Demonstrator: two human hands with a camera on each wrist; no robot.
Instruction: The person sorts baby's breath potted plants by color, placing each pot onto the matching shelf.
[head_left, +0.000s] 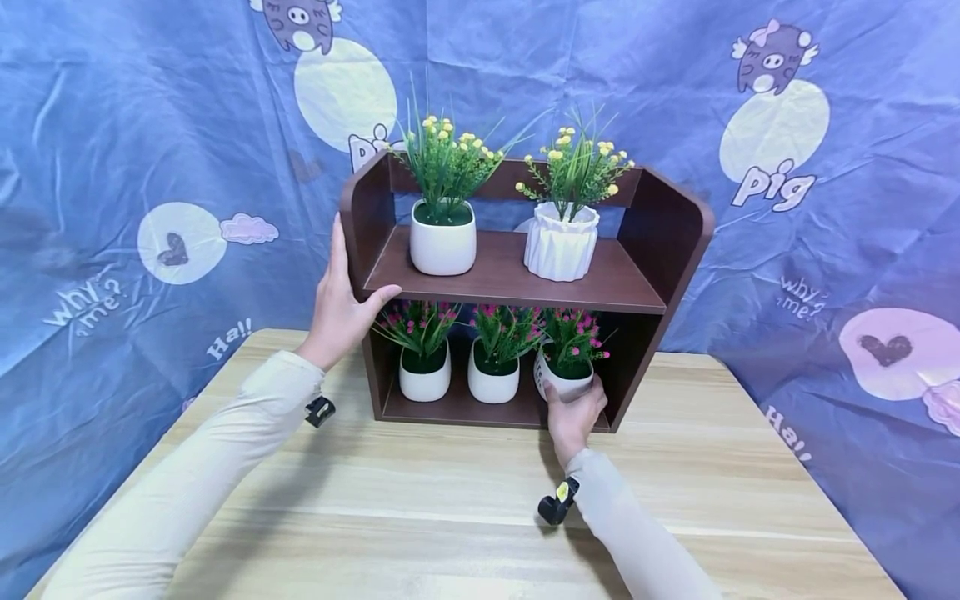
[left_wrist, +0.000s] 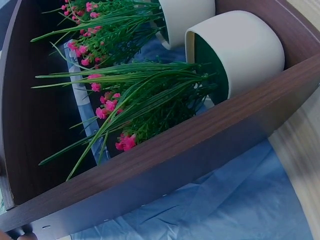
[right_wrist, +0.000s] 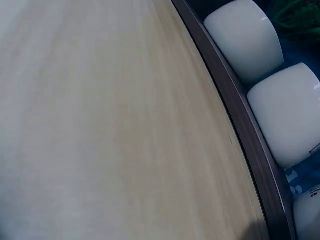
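Observation:
A dark brown two-tier wooden shelf (head_left: 517, 296) stands on the table. My left hand (head_left: 341, 304) holds its left side panel, fingers along the outer face and thumb across the front edge. On the lower tier, my right hand (head_left: 573, 417) grips the rightmost white potted plant (head_left: 577, 385) from the front; it has pink flowers and tilts slightly, with dark lettering on its side. To its left sit a middle potted plant (head_left: 493, 382) and a left potted plant (head_left: 425, 382), also pink-flowered. The right wrist view shows white pots behind the shelf's lower front edge (right_wrist: 235, 107), but not my hand.
The upper tier bears a yellow-flowered plant in a smooth white pot (head_left: 443, 246) and another in a pleated white pot (head_left: 561, 250). Under the shelf is a light wooden table (head_left: 435, 508). A blue printed cloth (head_left: 150, 150) hangs behind and at both sides.

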